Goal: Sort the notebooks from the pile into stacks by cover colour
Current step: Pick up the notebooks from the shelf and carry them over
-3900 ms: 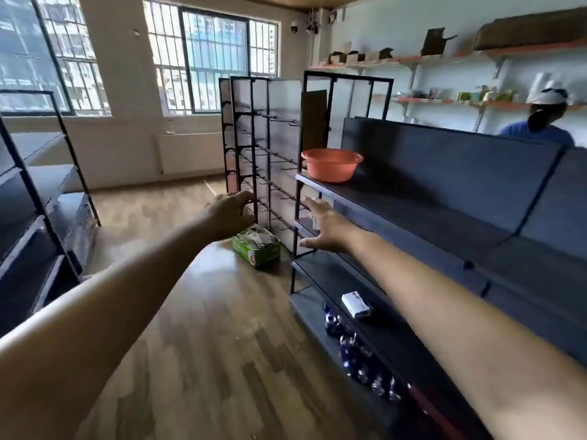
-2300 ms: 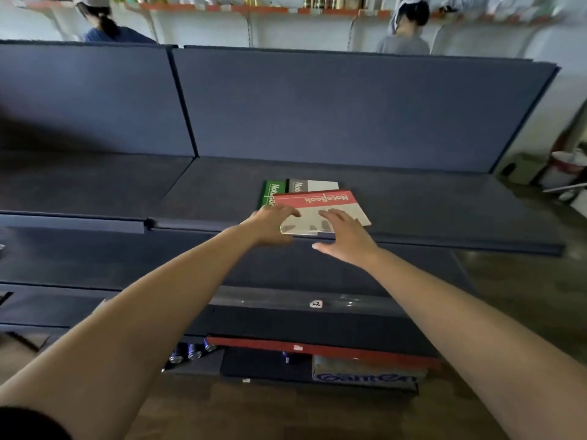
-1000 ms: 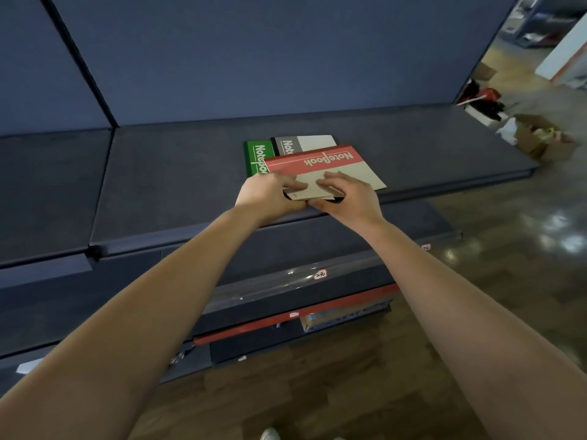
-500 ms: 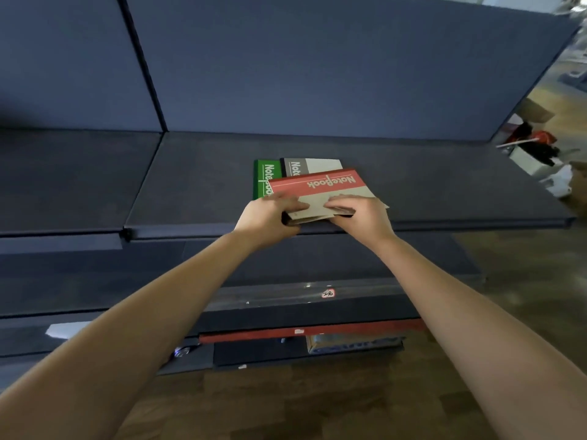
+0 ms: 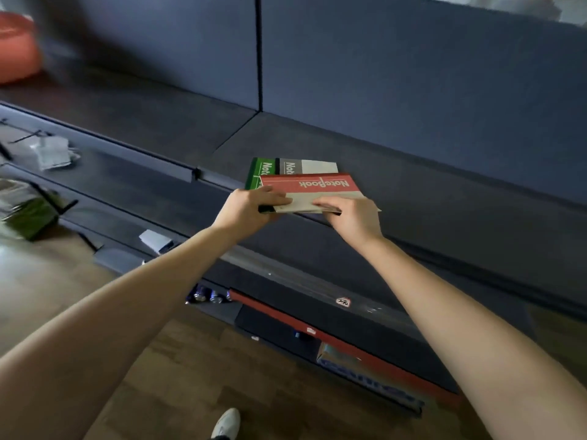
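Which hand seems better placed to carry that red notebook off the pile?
Likely the right. The right hand grips the red notebook at its near edge, on the side jutting past the grey notebook, beside bare shelf. The left hand pinches its corner over the green notebook.

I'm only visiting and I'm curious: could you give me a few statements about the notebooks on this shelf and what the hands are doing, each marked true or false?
1. The red notebook lies on top of the pile. True.
2. The left hand has lifted the green notebook clear of the shelf. False: the green notebook lies in the pile, partly under the red one.
3. Both the left hand and the right hand hold the near edge of the red notebook. True.
4. The orange basin stands touching the notebooks. False: it stands well apart from them, far off to the left on the shelf.
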The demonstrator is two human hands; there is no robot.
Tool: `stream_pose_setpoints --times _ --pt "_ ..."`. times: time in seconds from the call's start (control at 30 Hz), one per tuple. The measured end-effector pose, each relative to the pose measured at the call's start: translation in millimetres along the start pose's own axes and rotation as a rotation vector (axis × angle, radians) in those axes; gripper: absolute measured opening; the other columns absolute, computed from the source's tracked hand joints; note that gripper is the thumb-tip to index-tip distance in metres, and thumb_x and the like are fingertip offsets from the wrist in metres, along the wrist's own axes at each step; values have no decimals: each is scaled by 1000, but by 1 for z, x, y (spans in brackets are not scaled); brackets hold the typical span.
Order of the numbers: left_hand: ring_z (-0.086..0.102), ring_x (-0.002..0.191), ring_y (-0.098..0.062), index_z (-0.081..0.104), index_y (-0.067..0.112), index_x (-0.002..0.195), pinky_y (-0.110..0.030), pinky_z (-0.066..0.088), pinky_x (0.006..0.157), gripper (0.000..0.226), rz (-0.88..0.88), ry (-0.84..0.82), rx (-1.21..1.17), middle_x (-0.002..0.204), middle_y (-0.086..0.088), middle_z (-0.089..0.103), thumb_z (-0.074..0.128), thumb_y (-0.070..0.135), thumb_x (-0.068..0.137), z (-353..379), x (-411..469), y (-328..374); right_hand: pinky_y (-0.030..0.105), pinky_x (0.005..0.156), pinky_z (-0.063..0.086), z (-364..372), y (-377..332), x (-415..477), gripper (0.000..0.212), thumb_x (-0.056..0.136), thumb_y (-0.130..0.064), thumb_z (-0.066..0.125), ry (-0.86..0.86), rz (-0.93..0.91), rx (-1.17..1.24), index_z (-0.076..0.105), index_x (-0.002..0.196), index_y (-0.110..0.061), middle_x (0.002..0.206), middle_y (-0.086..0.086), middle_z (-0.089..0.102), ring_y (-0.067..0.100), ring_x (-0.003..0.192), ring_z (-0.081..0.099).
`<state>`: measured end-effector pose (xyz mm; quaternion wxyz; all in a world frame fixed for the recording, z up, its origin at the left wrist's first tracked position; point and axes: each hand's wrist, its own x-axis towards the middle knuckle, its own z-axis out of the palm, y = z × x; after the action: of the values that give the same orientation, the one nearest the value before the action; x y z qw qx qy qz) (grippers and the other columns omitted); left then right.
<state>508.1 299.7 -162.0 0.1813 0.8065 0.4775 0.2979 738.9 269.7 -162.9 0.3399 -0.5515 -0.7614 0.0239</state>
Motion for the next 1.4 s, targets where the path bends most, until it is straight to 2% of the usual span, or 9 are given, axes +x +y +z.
stream_pose_setpoints --times 0.2,0.37,0.5,0.6,0.7,0.83,1.0,1.13,1.4 --pt "70 97 -26 75 19 102 -41 57 76 35 1 264 328 104 -4 73 80 5 71 -44 -74 -17 19 69 48 47 -49 14 20 74 -13 69 74 -322 151 77 93 -11 90 4 75 18 81 71" --pt "69 101 -27 77 22 99 -43 57 83 31 -192 445 318 103 -5 73 77 5 73 -95 -139 -43 24 63 52 87 -125 24 32 81 -32 55 93 -505 292 78 89 -11 87 4 75 18 79 72" --pt "67 105 -25 73 29 104 -46 56 85 31 -311 547 294 102 -5 73 69 18 75 -135 -204 -68 24 66 52 117 -199 26 34 81 -42 59 5 -532 416 78 91 -14 89 2 75 17 82 71" --pt "69 98 -30 76 19 98 -49 58 79 26 -357 620 344 96 -8 74 74 6 75 -163 -259 -82 30 70 57 142 -256 16 29 79 -39 67 -94 -542 495 78 93 -17 91 1 75 19 85 72" --pt "71 87 -33 78 8 88 -44 59 68 17 -357 681 431 89 -11 74 74 0 74 -189 -321 -80 36 69 59 167 -316 -4 24 77 -32 71 -142 -628 562 78 93 -15 91 3 75 21 83 72" --pt "71 94 -19 78 23 90 -32 59 75 22 -492 805 557 93 2 75 59 30 84 -228 -419 -75 38 69 58 196 -406 -40 21 77 -27 71 -213 -749 636 78 94 -17 94 2 75 22 84 72" --pt "69 89 -7 79 28 84 -12 49 74 14 -638 931 716 89 9 75 65 27 81 -268 -535 -61 30 66 54 223 -521 -99 18 73 -24 75 -263 -860 748 78 90 -23 94 -3 75 16 83 70" --pt "71 90 -14 79 28 85 -22 55 68 14 -785 918 863 89 9 75 76 17 75 -289 -635 -43 27 63 56 234 -610 -162 17 69 -21 73 -322 -896 839 79 84 -24 90 -5 75 14 78 71" --pt "71 93 -19 78 24 94 -29 58 64 29 -1019 835 1115 96 3 75 54 36 83 -319 -817 48 35 72 60 223 -764 -294 16 72 -21 76 -486 -1182 1102 78 88 -19 92 1 75 18 80 72"
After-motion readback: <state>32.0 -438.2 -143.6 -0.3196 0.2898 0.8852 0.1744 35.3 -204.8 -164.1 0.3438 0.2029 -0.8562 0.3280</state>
